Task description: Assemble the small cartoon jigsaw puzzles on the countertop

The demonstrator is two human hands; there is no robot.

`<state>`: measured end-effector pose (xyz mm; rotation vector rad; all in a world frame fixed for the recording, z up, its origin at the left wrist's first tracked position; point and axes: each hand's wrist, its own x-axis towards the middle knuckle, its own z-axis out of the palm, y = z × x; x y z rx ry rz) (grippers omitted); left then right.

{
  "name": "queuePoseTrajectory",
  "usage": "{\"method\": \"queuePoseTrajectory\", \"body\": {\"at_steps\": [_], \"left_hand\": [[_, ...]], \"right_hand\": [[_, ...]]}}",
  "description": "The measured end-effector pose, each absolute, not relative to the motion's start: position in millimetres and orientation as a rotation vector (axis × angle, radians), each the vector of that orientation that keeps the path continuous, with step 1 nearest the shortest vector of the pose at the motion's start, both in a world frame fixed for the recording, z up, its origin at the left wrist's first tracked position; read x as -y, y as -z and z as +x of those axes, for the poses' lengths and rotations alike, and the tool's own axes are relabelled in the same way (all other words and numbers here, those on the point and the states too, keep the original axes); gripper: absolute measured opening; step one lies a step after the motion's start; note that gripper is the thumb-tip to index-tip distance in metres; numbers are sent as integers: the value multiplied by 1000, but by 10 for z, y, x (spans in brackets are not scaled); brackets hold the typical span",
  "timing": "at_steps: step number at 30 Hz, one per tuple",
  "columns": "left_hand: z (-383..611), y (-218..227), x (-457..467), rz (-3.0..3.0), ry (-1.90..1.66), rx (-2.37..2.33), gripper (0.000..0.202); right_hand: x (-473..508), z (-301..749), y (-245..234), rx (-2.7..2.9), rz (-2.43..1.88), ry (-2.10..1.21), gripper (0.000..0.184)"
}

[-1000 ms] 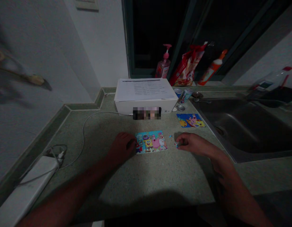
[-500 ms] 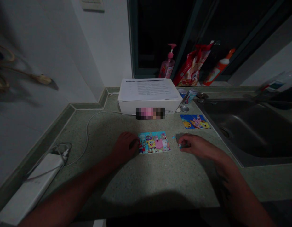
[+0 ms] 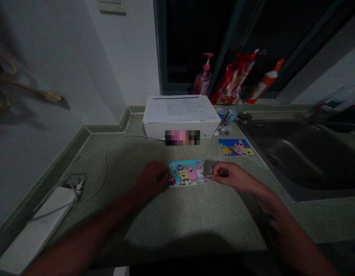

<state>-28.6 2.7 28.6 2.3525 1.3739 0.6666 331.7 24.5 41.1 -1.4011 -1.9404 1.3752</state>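
- The cartoon puzzle (image 3: 186, 172) is lying flat on the counter (image 3: 180, 218). It is sitting in front of the white box (image 3: 181, 117) and well apart from it.
- The left hand (image 3: 150, 180) is resting on the counter in front of the white box, slightly left of its centre. Its fingers are curling in narrow, with the tips touching the left edge of the cartoon puzzle. Whether they are gripping that edge cannot be told.
- The right hand (image 3: 230, 177) is sitting low in front of the right end of the white box. Its fingers are pinching together on a small piece (image 3: 210, 170), which is showing blurred, just beside the right edge of the cartoon puzzle.
- A second cartoon picture (image 3: 236, 147) is lying flat in front of and to the right of the white box, nearer to it than the hands are.
- A printed sheet (image 3: 180, 107) is lying on top of the white box.
- 2 small cans (image 3: 230, 116) are sitting just beside the right end of the white box.
- A sink (image 3: 323, 153) is lying to the right of the white box, in shadow.
- A pink pump bottle (image 3: 202, 78), a red bag (image 3: 233, 82) and an orange bottle (image 3: 265, 84) are standing behind the white box, towards its right.
- A white cable (image 3: 108, 147) is running from the front of the white box leftwards to a white adapter block (image 3: 42, 226), well apart at the front left.
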Motion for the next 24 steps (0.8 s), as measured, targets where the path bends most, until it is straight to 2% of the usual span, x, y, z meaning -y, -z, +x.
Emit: {"method": "queuePoseTrajectory", "body": {"at_steps": [7,11,15,24], "left_hand": [[-199,-224,143,2400,-676,-1128,12],[-167,-218,232,2373,-644,-904,11],[-153,-230,250,2345,-646,-872,12],[-106,-122,257,2112,-797,-1004,4]], "right_hand": [[-29,2692,-275,1834,-1211,-1396,34],[151,2432,-183,1878,-1120,-1416,25],[243,2344,-134,1940,-1079,-1398,14],[225,2355,-98,1998,-1072,-1324,11]]}}
